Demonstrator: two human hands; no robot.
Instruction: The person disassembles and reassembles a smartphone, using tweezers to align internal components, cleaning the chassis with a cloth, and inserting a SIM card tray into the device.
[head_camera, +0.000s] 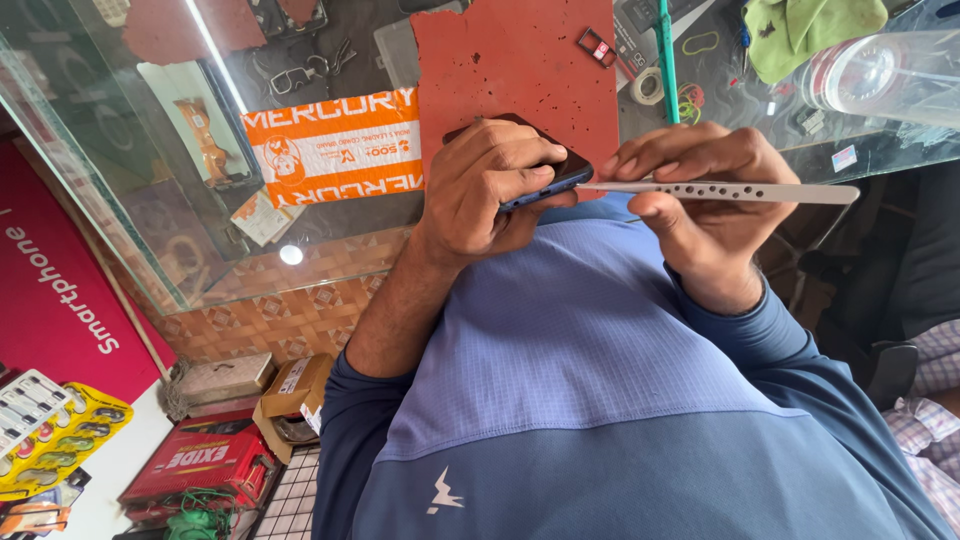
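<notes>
The dark phone (560, 172) is being held above the person's chest, just on the near side of the glass worktop (100, 190), and everything else is lying around it. The left hand (490, 190) is clenching the phone from that side, fingers curling over its face and thumb pressing underneath, so only its right end and one thin blue edge are showing.

The right hand (700, 185) is sitting just right of the phone, pinching a slim pale metal tool (790, 192) with a row of small holes between thumb and bent fingers. The tool's long axis is running straight out sideways from the phone, its far end pointing away to the right and its near tip touching, or all but touching, the phone's right edge. I cannot tell whether the tip is already in the seam.

Beyond the phone, a red mat (520, 60) is lying on the worktop. Left of the phone an orange packet (335, 145) is showing under the glass, and far to its upper right a green cloth (800, 30) is lying crumpled.
</notes>
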